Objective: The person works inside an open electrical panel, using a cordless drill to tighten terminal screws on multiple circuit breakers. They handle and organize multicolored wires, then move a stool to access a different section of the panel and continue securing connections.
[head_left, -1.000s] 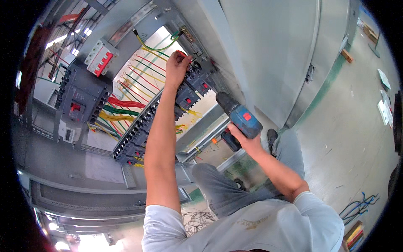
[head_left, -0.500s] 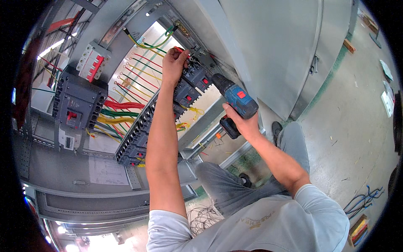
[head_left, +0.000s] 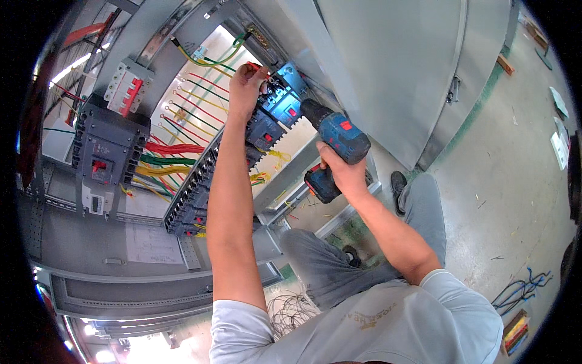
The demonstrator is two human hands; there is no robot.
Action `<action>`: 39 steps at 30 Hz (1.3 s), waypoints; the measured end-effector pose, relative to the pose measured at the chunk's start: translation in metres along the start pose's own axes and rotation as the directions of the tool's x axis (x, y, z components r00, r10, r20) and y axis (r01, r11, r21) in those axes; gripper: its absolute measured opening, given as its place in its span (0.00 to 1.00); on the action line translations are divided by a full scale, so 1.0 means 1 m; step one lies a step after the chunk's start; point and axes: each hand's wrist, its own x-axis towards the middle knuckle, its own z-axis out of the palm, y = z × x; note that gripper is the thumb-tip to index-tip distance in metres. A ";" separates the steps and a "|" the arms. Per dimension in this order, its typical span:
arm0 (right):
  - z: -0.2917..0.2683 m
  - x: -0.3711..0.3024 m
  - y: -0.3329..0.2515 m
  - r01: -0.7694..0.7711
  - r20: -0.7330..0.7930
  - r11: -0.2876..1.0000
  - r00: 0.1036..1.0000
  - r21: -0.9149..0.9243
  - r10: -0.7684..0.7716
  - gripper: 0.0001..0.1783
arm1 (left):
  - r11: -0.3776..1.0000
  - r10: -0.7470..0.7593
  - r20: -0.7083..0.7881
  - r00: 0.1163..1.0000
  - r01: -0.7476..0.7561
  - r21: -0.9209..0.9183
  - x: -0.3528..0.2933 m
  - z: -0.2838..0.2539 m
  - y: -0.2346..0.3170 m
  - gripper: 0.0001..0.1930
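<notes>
Blue-white light has come onto the end breaker (head_left: 283, 108) while the drill (head_left: 345, 134) has barely shifted beside it

Gripped in the right hand (head_left: 348, 173), fingers wrapped round its handle, the drill sits to the right of that breaker. Its long axis slants up and left, so the chuck (head_left: 310, 110) faces the lit housing (any bit is too fine to make out, and depth is hard to judge). The left hand (head_left: 245, 88) is nearer, at the breaker's upper-left side, fingers curled at a small red piece (head_left: 254, 65); whether they pinch it I cannot tell.

Chuck and left hand thus flank the breaker from opposite sides, and the left fingers crowd its wiring side. More breakers (head_left: 264, 133) run down-left from it. Red, yellow and green wires (head_left: 200, 100) fan out left of the left wrist, a yellow bundle (head_left: 279, 156) hangs below, and the grey door (head_left: 388, 73) stands to the drill's upper right.
</notes>
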 end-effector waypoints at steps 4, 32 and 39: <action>0.003 -0.002 -0.003 0.028 0.019 1.000 0.999 -0.004 -0.028 0.07 | 0.996 -0.016 0.006 1.000 0.016 -0.085 0.000 0.002 -0.002 0.12; -0.021 -0.007 0.030 0.220 0.038 0.967 0.975 -0.130 -0.217 0.08 | 0.987 -0.033 0.021 0.999 0.035 -0.157 -0.005 -0.002 0.009 0.10; -0.028 -0.007 0.034 0.213 0.040 0.968 0.977 -0.134 -0.209 0.08 | 1.000 -0.027 0.003 1.000 0.027 -0.013 -0.006 0.003 0.013 0.09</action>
